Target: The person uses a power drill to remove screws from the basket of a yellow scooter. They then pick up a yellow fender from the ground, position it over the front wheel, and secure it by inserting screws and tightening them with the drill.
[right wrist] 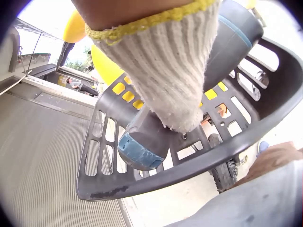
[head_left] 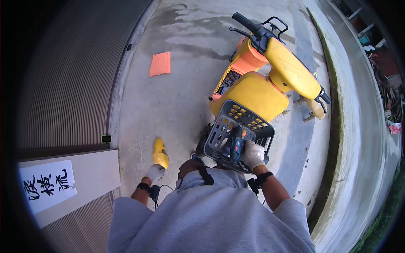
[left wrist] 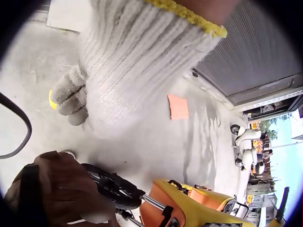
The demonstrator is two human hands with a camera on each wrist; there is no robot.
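In the head view my gloved left hand (head_left: 155,172) grips a yellow piece (head_left: 160,156) above the concrete. The left wrist view shows that glove's fingers (left wrist: 71,97) curled, with only a bit of yellow piece (left wrist: 53,100) beyond them. My gloved right hand (head_left: 254,155) reaches into the dark basket (head_left: 270,134) and grips a blue and black power drill (head_left: 237,145) by its handle. Seen from the right wrist, the glove (right wrist: 173,90) covers the handle and hides its fingers; the drill's blue rear end (right wrist: 142,151) lies to the left, its dark base (right wrist: 232,42) to the right.
A yellow scooter (head_left: 257,92) with an uncovered compartment (head_left: 229,82) stands beyond the basket. On the concrete lies an orange panel (head_left: 160,64). At the left are a ribbed shutter (head_left: 76,80) and a board with a written sheet (head_left: 99,170); a low kerb (head_left: 333,105) runs along the right.
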